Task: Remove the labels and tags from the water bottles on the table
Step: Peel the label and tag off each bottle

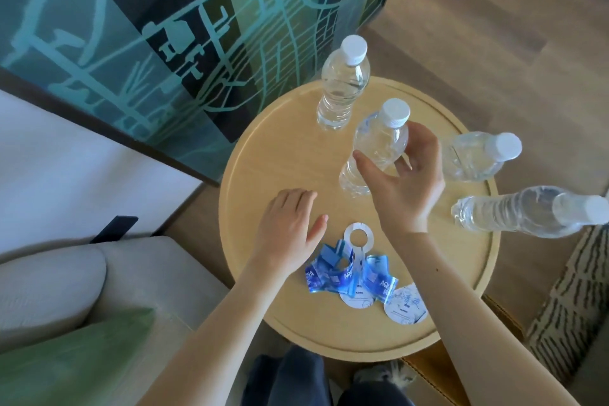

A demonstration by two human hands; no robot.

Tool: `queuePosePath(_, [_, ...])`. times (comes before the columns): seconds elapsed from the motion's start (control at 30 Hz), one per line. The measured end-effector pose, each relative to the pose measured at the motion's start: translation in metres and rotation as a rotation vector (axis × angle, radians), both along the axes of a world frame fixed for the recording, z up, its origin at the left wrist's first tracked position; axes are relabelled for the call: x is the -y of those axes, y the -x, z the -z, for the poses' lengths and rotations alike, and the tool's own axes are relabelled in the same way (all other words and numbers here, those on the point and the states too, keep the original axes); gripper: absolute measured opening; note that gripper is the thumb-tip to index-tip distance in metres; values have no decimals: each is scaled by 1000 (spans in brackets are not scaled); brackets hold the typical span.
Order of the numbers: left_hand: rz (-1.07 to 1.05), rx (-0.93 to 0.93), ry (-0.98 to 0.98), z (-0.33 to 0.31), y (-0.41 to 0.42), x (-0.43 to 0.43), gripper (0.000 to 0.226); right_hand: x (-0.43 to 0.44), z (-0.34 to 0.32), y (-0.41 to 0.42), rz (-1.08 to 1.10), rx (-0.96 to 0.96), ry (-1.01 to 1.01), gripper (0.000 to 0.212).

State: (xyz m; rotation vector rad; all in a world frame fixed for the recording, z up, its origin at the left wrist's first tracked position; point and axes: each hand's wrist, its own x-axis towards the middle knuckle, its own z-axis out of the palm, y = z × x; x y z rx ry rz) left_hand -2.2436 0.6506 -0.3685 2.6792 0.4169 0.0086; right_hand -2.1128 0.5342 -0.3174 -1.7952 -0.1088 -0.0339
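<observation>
Several clear water bottles with white caps stand on a round wooden table point(263, 175), all bare of labels. My right hand point(402, 188) is wrapped around the middle bottle point(379, 142), thumb on its left side and fingers on its right shoulder. Another bottle point(342, 89) stands at the far side, and two more point(474, 158) point(514, 211) stand at the right edge. My left hand point(290, 231) hovers palm down over the table, holding nothing. A pile of torn blue labels point(329, 270) and white round neck tags point(405, 306) lies near the front edge.
A large teal patterned panel point(164, 43) leans behind the table on the left. A beige sofa point(99, 280) with a green cushion point(75, 362) sits at the lower left. A patterned rug point(566, 313) lies on the wooden floor at the right.
</observation>
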Motion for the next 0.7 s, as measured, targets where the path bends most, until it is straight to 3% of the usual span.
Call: queuePosePath(0.7, [-33,8,87,5,-14,-15,34,-2,26,2,-46,86,75,75])
